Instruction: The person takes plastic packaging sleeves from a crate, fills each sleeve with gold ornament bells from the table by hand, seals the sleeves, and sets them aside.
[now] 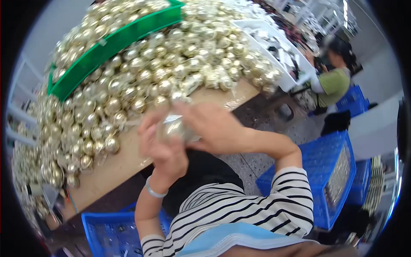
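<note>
Between my two hands, above the table's front edge, is a shiny pale-gold ball (174, 127), blurred by motion. My left hand (162, 143) has its fingers curled round the ball's left and lower side. From the right, my right hand (214, 127) closes on the ball's other side. A clear glint on the ball looks like thin film, but it is too blurred to be sure. Behind my hands a big heap of similar gold balls (145, 77), many in clear wrapping, covers much of the wooden table (115, 165).
A long green bin (115, 40) with balls stands in the heap. A white tray (278, 51) holds white and dark parts. Blue crates stand at the right (317, 184) and lower left (96, 218). A person in a green top (336, 85) sits at the upper right.
</note>
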Demonstrator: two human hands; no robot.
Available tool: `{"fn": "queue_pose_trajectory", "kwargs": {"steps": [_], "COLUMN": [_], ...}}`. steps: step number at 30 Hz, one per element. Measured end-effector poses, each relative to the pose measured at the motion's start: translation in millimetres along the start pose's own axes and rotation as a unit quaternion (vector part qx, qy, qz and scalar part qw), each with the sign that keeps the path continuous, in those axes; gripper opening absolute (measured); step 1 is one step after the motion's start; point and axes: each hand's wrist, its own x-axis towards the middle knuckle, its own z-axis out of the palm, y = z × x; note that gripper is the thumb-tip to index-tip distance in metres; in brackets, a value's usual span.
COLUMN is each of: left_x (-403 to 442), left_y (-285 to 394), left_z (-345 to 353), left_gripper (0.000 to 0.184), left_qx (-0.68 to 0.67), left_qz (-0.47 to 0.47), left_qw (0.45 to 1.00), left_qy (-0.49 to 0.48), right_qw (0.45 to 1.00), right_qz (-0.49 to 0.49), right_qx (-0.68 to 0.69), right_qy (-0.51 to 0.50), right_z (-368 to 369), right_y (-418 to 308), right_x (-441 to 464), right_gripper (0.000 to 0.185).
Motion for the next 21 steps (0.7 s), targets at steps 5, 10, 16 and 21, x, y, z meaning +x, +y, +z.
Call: {"fn": "queue_pose_trajectory", "kwargs": {"steps": [5,10,16,21], "left_x": [-23,-166,-446,-601], "left_y": [7,14,82,101], "left_z": [-51,-197,-343,-388], "left_gripper": [0.066,0.044,0.052,0.079], "left_qx": [0.084,0.469,0.628,0.475], "left_qz": [0.025,-0.171,-0.661,-0.724], "left_qw": [0.996,0.837,0.346,0.36], "left_qy": [0.0,0.224,0.218,0.347], "right_qw": [0.897,0.857,0.832,0.826], "right_qz": [0.272,0.294,0.275,0.197], "right_qx": [-0.225,-0.324,-0.372,-0.404], "right_qy": [0.267,0.272,0.307,0.341], "right_z": [-43,-72,-68,-66], "right_y": [154,283,294,255], "right_x": [-98,-152,-147,-122], "right_gripper": [0.038,0.039,0.042,0.045]}}
